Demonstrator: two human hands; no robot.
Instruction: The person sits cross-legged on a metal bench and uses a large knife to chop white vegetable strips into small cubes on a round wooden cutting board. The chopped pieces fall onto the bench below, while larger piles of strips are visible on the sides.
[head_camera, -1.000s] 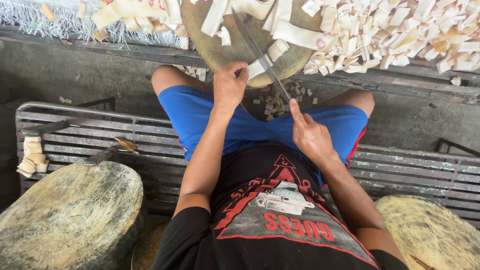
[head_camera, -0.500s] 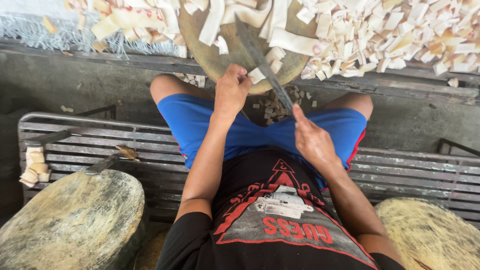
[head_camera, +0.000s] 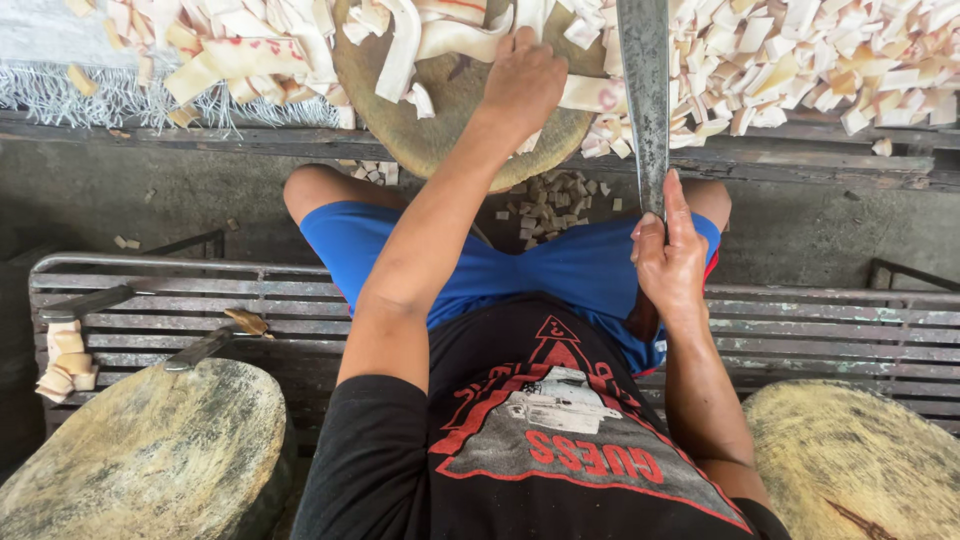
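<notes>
A: Now, surroundings first. Round wooden chopping block (head_camera: 450, 110) sits at top centre of the frame, strewn with pale strips (head_camera: 400, 50). Heaps of pale cut chips (head_camera: 820, 60) fill the upper right; more long pale pieces (head_camera: 230, 60) lie on a frayed white cloth (head_camera: 60, 70) at upper left.

B: Hands?

A: Left hand (head_camera: 525, 80) rests on the block, fingers curled down onto a pale strip (head_camera: 590, 95) at its right edge, pressing it there. Right hand (head_camera: 668, 255) sits right of centre, wrapped tight round the handle of a long cleaver (head_camera: 645, 90); thumb lies along the spine. Blade runs straight up to the top edge, raised over the block's right side, apart from the left hand.

B: Anything in the way?

A: Left forearm crosses the block's lower rim and hides part of it. Small fallen offcuts (head_camera: 550, 195) lie on the concrete floor between the knees, below the block.

B: Lower frame?

A: Slatted metal bench (head_camera: 150, 300) spans left to right under the seated person. Second round block (head_camera: 150, 460) at lower left, a third (head_camera: 860, 460) at lower right. On the bench at left: a small stack of pale pieces (head_camera: 65, 360) and a second knife (head_camera: 210, 340), its blade resting toward the lower-left block.

B: Labels?

A: Only a red triangular print with a grey patch on the black shirt (head_camera: 550, 440), bottom centre. Blue shorts (head_camera: 520, 270) above it.
</notes>
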